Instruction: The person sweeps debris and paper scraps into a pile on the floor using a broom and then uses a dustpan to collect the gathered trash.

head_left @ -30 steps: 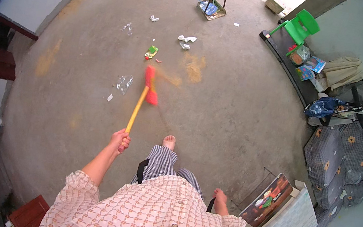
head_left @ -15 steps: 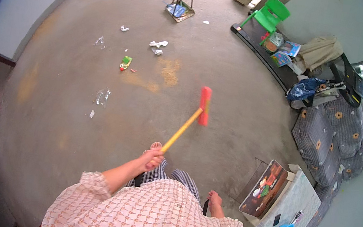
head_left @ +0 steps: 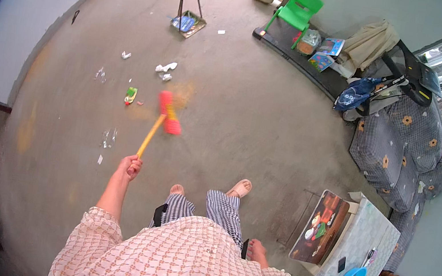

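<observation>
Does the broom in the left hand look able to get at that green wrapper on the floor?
Probably yes. The left hand holds the broom, whose red head lies just right of the green wrapper, with only bare floor between.

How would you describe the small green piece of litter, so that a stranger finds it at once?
Start on the bare concrete floor and find the broom with its red head. Just left of that head lies the green wrapper. The other scraps nearby are white or clear; only this one is green.

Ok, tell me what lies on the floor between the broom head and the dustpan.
Between the broom, held in the left hand, and the dustpan lie only crumpled white paper scraps on bare concrete floor; nothing bigger stands there.
</observation>
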`<state>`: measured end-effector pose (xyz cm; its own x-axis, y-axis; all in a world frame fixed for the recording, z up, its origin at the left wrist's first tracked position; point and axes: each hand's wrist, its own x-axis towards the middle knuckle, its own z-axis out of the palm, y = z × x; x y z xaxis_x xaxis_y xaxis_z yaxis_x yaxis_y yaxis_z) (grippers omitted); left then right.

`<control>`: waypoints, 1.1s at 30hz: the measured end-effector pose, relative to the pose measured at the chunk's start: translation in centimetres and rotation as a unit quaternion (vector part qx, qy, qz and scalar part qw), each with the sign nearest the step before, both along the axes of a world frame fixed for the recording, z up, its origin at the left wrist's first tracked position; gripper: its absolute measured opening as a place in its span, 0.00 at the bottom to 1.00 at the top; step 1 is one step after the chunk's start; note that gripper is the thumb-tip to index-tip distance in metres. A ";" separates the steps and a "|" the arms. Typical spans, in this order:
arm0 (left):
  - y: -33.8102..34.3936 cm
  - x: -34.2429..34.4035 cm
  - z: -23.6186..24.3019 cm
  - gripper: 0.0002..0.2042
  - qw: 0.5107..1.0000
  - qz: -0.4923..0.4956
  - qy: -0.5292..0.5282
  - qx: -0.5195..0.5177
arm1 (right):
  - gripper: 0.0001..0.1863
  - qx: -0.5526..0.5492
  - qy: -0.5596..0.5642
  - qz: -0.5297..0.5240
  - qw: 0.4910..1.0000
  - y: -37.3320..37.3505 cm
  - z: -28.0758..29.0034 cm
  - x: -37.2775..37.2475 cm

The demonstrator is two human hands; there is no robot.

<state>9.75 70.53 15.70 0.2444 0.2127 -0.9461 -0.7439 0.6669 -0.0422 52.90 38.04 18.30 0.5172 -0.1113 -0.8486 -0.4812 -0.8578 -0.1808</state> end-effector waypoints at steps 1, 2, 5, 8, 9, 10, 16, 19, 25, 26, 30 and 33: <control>0.5 2.1 0.4 0.10 1.000 -0.004 -0.002 0.008 | 0.09 0.008 -0.002 -0.004 1.000 0.5 -0.7 1.5; 0.3 4.0 0.9 0.10 0.983 -0.097 0.137 0.075 | 0.10 0.006 0.011 -0.002 1.000 1.6 -1.2 2.7; -1.2 7.7 0.6 0.10 0.930 -0.195 0.274 0.145 | 0.11 0.021 0.020 0.003 1.000 4.0 -2.3 6.8; -2.0 12.8 1.8 0.10 0.988 -0.047 0.110 0.101 | 0.09 -0.018 0.026 0.048 0.998 2.4 -6.4 13.1; -1.0 15.9 1.8 0.10 0.988 -0.059 0.099 0.105 | 0.08 -0.011 -0.025 0.075 0.997 -0.7 -10.3 16.9; -0.5 18.4 1.9 0.10 0.989 -0.084 0.057 0.109 | 0.08 -0.005 -0.069 0.108 0.992 -2.2 -12.7 19.3; -4.0 26.6 3.8 0.10 0.988 -0.099 -0.106 0.055 | 0.08 0.019 0.049 0.028 0.998 3.1 -5.3 22.5; -5.3 33.9 5.9 0.11 0.955 -0.169 -0.244 0.007 | 0.08 -0.031 0.042 0.035 0.998 4.6 -3.4 23.9; -6.6 47.7 3.2 0.09 0.899 -0.366 -0.239 0.006 | 0.07 0.038 0.059 -0.041 0.997 3.4 -4.3 25.7; -7.0 49.2 1.6 0.08 0.902 -0.346 -0.259 0.004 | 0.07 0.032 0.060 -0.040 0.997 3.2 -4.1 25.8; -4.7 53.1 -1.1 0.06 0.907 -0.308 -0.271 -0.097 | 0.06 -0.004 0.032 -0.023 0.999 3.2 -4.0 26.6; -1.6 48.6 -3.3 0.05 0.908 -0.174 -0.371 -0.091 | 0.08 -0.053 0.013 -0.023 0.998 2.8 -5.2 27.6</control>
<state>58.32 68.97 12.39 0.8511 -0.1433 -0.5051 -0.2114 0.7871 -0.5795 80.51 40.85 13.11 0.4866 -0.2242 -0.8444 -0.5239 -0.8483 -0.0767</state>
